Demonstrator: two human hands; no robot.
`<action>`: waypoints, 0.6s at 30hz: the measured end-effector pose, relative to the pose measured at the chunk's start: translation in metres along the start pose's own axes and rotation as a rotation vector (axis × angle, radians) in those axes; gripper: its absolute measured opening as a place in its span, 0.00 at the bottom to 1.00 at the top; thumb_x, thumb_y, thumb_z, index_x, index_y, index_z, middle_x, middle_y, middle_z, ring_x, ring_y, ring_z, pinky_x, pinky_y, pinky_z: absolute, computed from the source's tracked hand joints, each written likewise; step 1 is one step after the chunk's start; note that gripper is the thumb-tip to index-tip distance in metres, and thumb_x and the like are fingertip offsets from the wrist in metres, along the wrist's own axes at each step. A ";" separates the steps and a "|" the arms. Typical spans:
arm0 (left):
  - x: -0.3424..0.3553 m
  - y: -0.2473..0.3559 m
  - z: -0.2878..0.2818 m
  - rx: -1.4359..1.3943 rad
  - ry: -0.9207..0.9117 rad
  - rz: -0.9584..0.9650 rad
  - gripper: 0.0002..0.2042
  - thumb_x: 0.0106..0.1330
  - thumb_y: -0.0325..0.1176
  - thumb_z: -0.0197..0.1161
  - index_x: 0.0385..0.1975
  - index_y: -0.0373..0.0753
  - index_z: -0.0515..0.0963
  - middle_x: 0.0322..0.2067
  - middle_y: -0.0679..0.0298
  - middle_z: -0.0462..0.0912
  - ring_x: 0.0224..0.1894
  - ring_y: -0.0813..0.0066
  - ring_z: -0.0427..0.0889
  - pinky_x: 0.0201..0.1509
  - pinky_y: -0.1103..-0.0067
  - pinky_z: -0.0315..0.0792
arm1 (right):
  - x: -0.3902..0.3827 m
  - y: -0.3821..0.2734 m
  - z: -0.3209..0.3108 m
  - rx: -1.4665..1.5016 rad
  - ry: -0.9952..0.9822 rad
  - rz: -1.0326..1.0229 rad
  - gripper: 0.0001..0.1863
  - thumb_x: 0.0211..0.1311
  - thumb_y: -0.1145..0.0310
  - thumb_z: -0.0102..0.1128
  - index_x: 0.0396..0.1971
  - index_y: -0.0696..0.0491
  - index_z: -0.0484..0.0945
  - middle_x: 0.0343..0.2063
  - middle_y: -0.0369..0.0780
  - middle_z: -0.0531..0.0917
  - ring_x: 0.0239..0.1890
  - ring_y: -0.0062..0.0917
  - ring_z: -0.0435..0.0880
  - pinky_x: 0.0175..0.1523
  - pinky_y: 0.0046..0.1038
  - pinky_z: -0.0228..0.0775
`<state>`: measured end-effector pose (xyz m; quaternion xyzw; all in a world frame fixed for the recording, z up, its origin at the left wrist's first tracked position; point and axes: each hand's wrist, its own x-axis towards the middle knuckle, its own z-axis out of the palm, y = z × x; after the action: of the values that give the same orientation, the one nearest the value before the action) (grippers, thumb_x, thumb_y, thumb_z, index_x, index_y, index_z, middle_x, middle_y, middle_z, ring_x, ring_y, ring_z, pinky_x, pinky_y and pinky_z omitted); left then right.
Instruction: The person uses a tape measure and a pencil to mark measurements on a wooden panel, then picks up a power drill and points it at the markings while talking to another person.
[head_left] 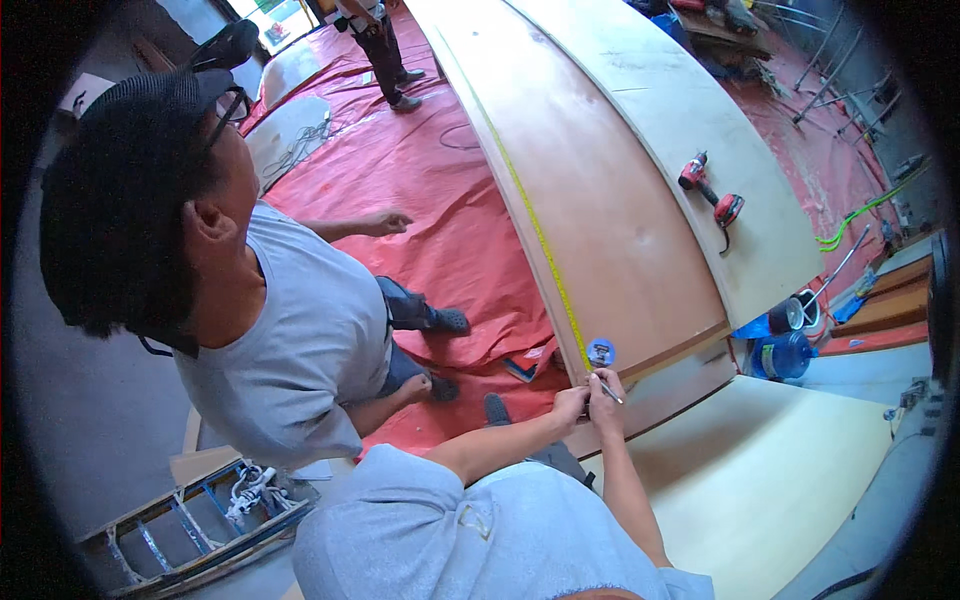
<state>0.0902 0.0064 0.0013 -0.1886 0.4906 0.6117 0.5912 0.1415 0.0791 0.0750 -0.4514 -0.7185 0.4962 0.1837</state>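
A pale pen (612, 393) is being held in the right hand (603, 406), its fingers being clamped on it at the near end of a brown panel (610, 200). Just beside it, on the 9 o'clock side, the left hand (570, 404) is being held with its fingers curled; whether anything is being gripped by them cannot be told. A yellow tape measure (565, 302) is being stretched along the panel's left edge, from beside the hands toward 11 o'clock. At 1 o'clock from the hands, a red-and-black drill (712, 192) is being carried by a far pale panel (690, 115). A blue water jug (783, 357) is being seen toward 3 o'clock, a near pale panel (770, 480) at 4 o'clock, a ladder (200, 560) at 8 o'clock. At 9 o'clock, a red sheet (450, 215) is being stood on by a grey-shirted co-worker (300, 320).
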 end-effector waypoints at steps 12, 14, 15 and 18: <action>0.038 -0.023 -0.014 0.127 0.024 -0.024 0.12 0.73 0.47 0.68 0.38 0.45 0.85 0.33 0.70 0.86 0.30 0.76 0.84 0.34 0.70 0.79 | -0.068 -0.345 -0.114 0.463 -0.371 -0.799 0.06 0.58 0.75 0.63 0.35 0.60 0.81 0.28 0.45 0.84 0.31 0.37 0.85 0.41 0.37 0.81; 0.042 -0.023 -0.012 0.014 0.023 -0.087 0.12 0.73 0.47 0.68 0.39 0.45 0.85 0.34 0.69 0.87 0.30 0.76 0.85 0.34 0.71 0.80 | -0.057 -0.395 -0.122 0.608 -0.654 -1.328 0.03 0.56 0.75 0.65 0.30 0.56 0.80 0.28 0.46 0.84 0.31 0.41 0.86 0.40 0.42 0.82; 0.042 -0.016 -0.013 -0.075 0.044 -0.106 0.12 0.74 0.46 0.67 0.39 0.45 0.85 0.35 0.68 0.88 0.30 0.76 0.85 0.34 0.72 0.80 | -0.062 -0.398 -0.138 0.639 -0.697 -1.384 0.05 0.56 0.74 0.67 0.33 0.55 0.82 0.30 0.46 0.85 0.32 0.42 0.87 0.40 0.43 0.83; 0.019 0.000 0.004 -0.021 -0.032 -0.067 0.12 0.74 0.47 0.67 0.40 0.45 0.85 0.36 0.68 0.89 0.30 0.76 0.86 0.35 0.72 0.81 | -0.076 -0.424 -0.143 0.552 -0.745 -1.271 0.10 0.59 0.73 0.65 0.40 0.48 0.82 0.27 0.44 0.85 0.32 0.40 0.89 0.42 0.46 0.85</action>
<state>0.0876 0.0196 -0.0127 -0.2014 0.4681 0.5995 0.6172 0.0855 0.0523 0.5246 0.3042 -0.7039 0.5753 0.2847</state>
